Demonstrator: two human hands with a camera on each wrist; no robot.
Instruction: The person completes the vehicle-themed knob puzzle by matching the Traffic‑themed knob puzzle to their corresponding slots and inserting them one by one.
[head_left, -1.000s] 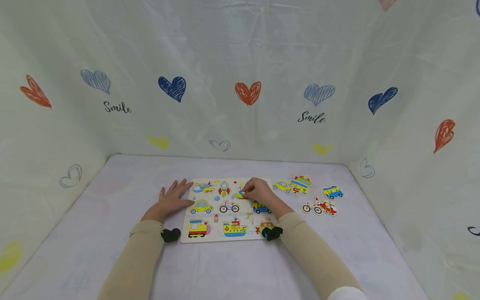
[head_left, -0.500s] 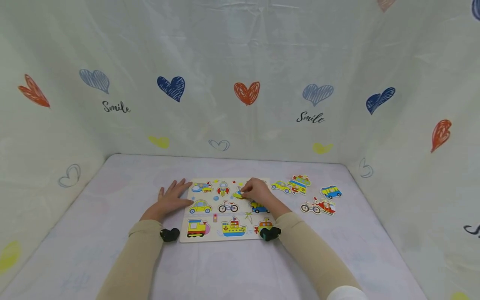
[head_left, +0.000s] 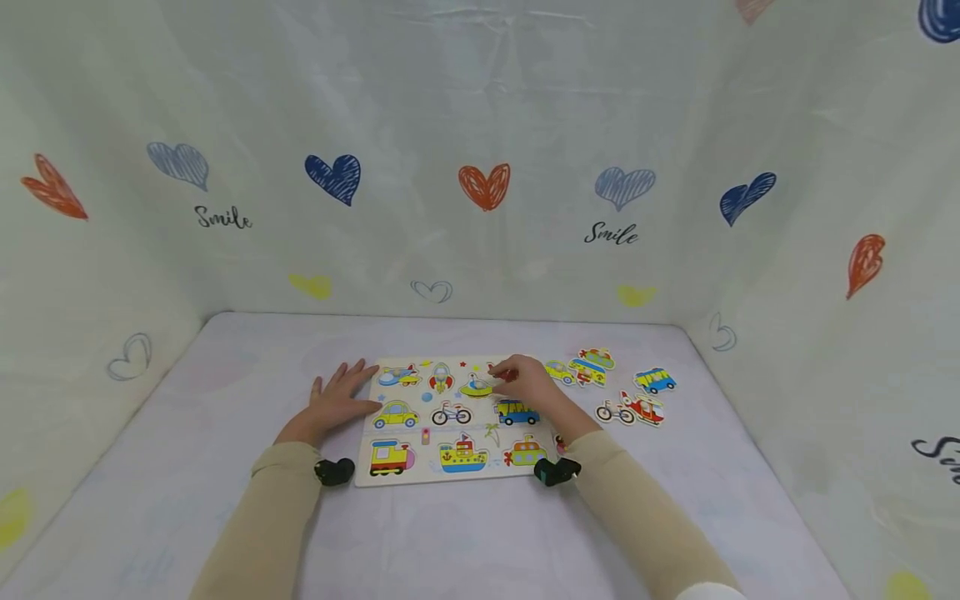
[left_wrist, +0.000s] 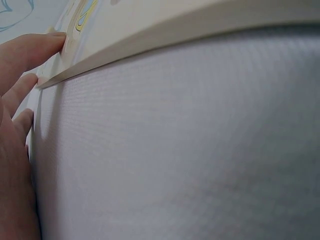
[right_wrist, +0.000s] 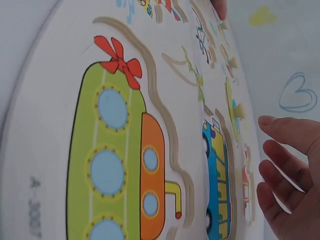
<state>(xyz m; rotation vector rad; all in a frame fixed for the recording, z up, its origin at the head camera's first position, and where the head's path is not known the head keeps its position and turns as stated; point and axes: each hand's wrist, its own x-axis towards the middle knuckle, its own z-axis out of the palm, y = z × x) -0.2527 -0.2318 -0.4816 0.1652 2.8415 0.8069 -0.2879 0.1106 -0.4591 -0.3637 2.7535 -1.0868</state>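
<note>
A wooden puzzle board (head_left: 420, 481) with printed vehicles lies flat on the table. My left hand (head_left: 330, 406) rests at its left edge, fingers spread; in the left wrist view the thumb (left_wrist: 47, 47) touches the board's face. A yellow-green flying saucer piece (head_left: 476, 387) with a knob sits in the top row. Just right of it is my right hand (head_left: 527, 385), over the top right corner, partly hiding a red picture there. In the right wrist view its fingers (right_wrist: 280, 127) are apart from the saucer's knob (right_wrist: 240, 111) and hold nothing. A rocket piece (head_left: 442, 379) and an airplane piece (head_left: 400, 376) sit further left.
Right of the board lie loose pieces: a yellow car (head_left: 559, 372), a submarine (head_left: 597, 358) touching a blue-yellow piece (head_left: 588, 371), a blue bus (head_left: 655, 380), a bicycle (head_left: 615, 412) and a red helicopter (head_left: 645, 408). A heart-printed curtain (head_left: 525, 267) surrounds the table.
My right hand has let go of the saucer piece's knob and shifted a little to the right. The left hand stays at the board's edge. The head view has turned slightly right.
</note>
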